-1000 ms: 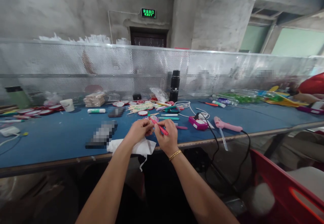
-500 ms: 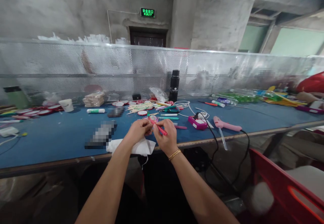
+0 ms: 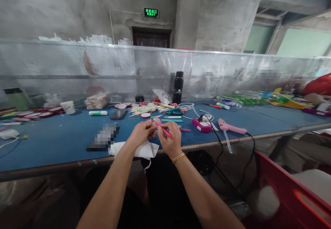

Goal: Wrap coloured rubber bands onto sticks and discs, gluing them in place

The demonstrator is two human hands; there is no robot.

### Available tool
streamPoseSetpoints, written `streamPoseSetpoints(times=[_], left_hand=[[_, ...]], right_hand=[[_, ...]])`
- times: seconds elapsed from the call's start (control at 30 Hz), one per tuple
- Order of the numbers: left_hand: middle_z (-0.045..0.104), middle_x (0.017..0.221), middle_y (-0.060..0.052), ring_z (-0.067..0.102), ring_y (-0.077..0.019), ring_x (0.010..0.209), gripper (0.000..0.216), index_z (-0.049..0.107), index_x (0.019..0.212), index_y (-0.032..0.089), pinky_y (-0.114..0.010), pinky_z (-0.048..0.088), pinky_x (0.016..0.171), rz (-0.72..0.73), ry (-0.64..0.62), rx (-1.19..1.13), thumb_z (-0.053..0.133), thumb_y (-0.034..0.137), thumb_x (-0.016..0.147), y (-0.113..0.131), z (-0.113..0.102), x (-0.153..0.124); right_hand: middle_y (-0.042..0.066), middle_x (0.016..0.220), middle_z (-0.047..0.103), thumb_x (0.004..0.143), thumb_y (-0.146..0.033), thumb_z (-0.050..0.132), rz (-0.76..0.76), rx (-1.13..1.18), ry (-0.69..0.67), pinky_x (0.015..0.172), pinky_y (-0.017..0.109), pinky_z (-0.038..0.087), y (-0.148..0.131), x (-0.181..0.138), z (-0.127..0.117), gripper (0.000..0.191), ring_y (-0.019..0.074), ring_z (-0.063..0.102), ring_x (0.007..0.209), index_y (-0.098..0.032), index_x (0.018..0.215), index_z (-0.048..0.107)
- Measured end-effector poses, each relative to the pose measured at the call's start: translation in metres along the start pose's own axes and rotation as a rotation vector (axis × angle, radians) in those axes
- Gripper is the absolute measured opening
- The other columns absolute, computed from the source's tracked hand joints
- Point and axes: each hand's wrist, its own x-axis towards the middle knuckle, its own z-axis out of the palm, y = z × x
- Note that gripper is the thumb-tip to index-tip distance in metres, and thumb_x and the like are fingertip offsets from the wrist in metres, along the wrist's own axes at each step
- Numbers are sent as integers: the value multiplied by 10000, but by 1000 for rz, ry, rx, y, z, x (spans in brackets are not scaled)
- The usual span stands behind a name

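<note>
From the head view, I see the person's two hands meeting over the front edge of a blue desk (image 3: 64,132), around the middle of the frame. The right hand (image 3: 172,135) has its fingers closed round a slim red pen (image 3: 166,132), which slants from the centre down towards the lower right. The left hand (image 3: 142,131) is just beside it, fingers bent close together near the pen's upper end; whether they grip anything I can't tell from here. A white cloth (image 3: 152,149) lies under the left wrist, partly over the edge. Beyond the hands, mid-frame, there's a scatter of pale sticks (image 3: 143,110), with a black bottle (image 3: 178,90) upright behind. Right of centre sit a magenta box (image 3: 202,126) and a pink glue gun (image 3: 234,128), its clear stick pointing down past the edge.
</note>
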Motion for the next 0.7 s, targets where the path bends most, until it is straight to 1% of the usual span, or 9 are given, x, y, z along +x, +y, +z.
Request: streamPoseSetpoints(times=[0.07, 0.2, 0.3, 0.4, 0.57, 0.7], left_hand=[[565, 587, 5, 507, -109, 541, 388, 560, 655, 157, -245, 395, 549, -2, 4, 0, 638, 517, 780, 0, 0, 0], [557, 585, 12, 499, -106, 536, 381, 556, 667, 159, -238, 381, 538, 8, -5, 13, 634, 513, 786, 0, 0, 0], [557, 580, 8, 495, -105, 537, 387, 565, 657, 155, -235, 376, 535, 8, -1, 19, 632, 512, 790, 1, 0, 0], [570, 585, -2, 507, -111, 544, 400, 579, 654, 148, -239, 393, 545, 0, 7, 7, 642, 524, 777, 1, 0, 0], [578, 590, 0, 512, -109, 537, 398, 578, 654, 152, -242, 408, 548, -1, 8, -18, 657, 527, 760, -2, 0, 1], [578, 585, 3, 526, -109, 536, 394, 587, 661, 152, -239, 407, 540, -13, 15, -3, 655, 525, 765, 1, 1, 0]], right_hand=[[16, 751, 603, 907, -264, 570, 9, 5, 6, 750, 340, 462, 0, 0, 0, 131, 184, 563, 767, -220, 788, 538], [20, 763, 611, 904, -266, 575, -20, 19, -14, 748, 338, 466, 0, 1, 0, 119, 184, 571, 772, -219, 798, 546], [18, 756, 611, 906, -270, 572, -3, -2, -7, 750, 342, 463, -1, 1, 0, 126, 185, 569, 764, -221, 793, 547], [20, 756, 611, 910, -269, 567, 13, 5, 13, 745, 341, 462, -1, 1, 0, 128, 186, 570, 765, -221, 794, 547], [17, 753, 607, 905, -271, 576, -9, 18, -14, 745, 337, 462, 0, 1, 0, 133, 185, 567, 765, -220, 787, 541], [17, 757, 610, 907, -265, 574, 15, 3, 16, 760, 340, 462, 1, 0, 0, 130, 185, 570, 768, -216, 791, 546]])
